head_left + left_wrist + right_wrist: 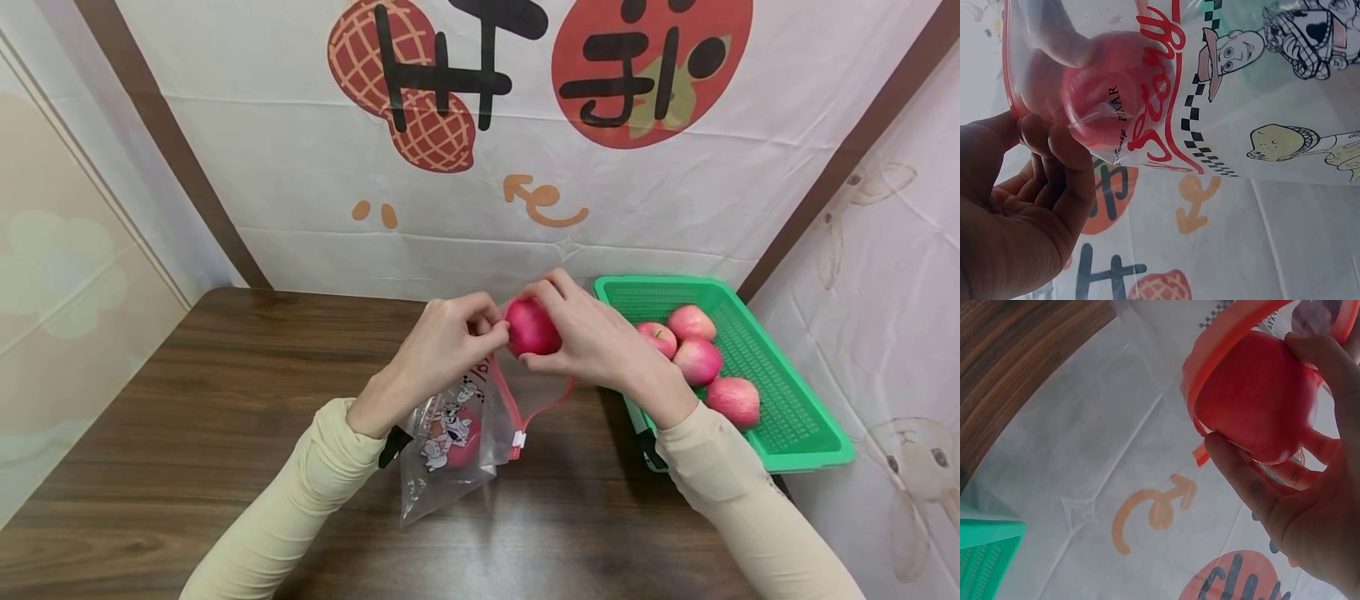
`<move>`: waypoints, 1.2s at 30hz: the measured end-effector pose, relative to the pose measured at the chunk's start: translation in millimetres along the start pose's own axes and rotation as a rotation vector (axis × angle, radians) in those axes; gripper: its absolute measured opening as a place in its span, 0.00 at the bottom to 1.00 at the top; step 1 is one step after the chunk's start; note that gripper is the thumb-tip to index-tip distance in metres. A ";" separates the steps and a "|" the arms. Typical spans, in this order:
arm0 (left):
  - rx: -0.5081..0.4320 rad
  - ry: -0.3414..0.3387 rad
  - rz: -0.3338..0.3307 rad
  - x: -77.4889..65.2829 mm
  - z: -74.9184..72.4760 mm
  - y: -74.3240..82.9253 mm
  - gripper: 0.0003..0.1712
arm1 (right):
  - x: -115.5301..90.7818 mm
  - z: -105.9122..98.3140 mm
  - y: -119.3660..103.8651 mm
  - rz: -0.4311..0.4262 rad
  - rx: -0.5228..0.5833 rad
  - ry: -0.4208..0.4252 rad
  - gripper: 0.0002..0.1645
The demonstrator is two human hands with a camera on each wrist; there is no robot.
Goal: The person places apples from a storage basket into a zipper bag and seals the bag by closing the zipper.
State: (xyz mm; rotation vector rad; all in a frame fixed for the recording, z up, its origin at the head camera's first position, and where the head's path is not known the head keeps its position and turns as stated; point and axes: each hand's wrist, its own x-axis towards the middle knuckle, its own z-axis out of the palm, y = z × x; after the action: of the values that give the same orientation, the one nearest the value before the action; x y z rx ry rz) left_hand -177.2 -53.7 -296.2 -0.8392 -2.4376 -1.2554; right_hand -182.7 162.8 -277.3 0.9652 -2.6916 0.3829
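Observation:
A clear zip bag (pixel 486 425) with a red slider edge and cartoon print hangs over the table, its mouth spread apart. One red apple (pixel 462 442) shows through the plastic low in the bag. My left hand (pixel 450 337) pinches the bag's red rim between thumb and fingers, as the left wrist view also shows. In my right hand (pixel 592 337) is a second red apple (pixel 1260 397), gripped by the fingertips and thumb. This apple sits at the bag's mouth, partly inside the red rim (pixel 1210 356). A white slider (pixel 519 440) is at the rim's lower end.
A green plastic basket (pixel 806 417) stands at the right, holding several apples (pixel 697 361). The dark wooden table (pixel 225 433) runs under both arms. Behind it hangs a white printed cloth (pixel 300 192), and another cloth covers the right side.

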 end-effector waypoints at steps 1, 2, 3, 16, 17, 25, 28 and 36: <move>0.000 0.002 0.001 -0.1 -0.7 0.3 0.05 | 0.2 0.4 -0.3 -0.001 0.000 0.004 0.40; -0.001 0.002 0.003 -0.2 -1.5 0.7 0.05 | 0.4 0.8 -0.6 -0.001 -0.001 0.008 0.40; -0.002 0.005 0.006 -0.1 -2.4 1.3 0.05 | 0.7 1.0 -1.2 -0.001 -0.001 0.012 0.40; 0.010 0.027 0.038 4.8 -12.0 8.3 0.05 | 3.4 4.9 -10.0 -0.001 0.002 0.091 0.38; 0.011 0.023 0.043 5.8 -12.7 9.1 0.05 | 3.4 5.1 -10.5 -0.004 0.000 0.101 0.37; 0.030 0.016 0.050 10.2 -16.2 15.2 0.05 | 5.2 3.9 -14.3 -0.004 -0.014 0.144 0.36; 0.029 0.015 0.054 10.7 -16.8 16.9 0.05 | 5.3 2.4 -15.6 0.005 -0.010 0.141 0.37; 0.031 0.017 0.051 11.2 -18.3 17.5 0.04 | 6.1 3.3 -17.1 0.024 0.002 0.124 0.37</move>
State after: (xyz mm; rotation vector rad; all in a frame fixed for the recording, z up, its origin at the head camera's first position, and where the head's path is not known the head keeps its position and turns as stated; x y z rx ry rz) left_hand -175.8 -56.4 -268.7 -0.8731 -2.4005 -1.1989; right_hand -176.6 145.4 -275.7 0.8796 -2.5933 0.4357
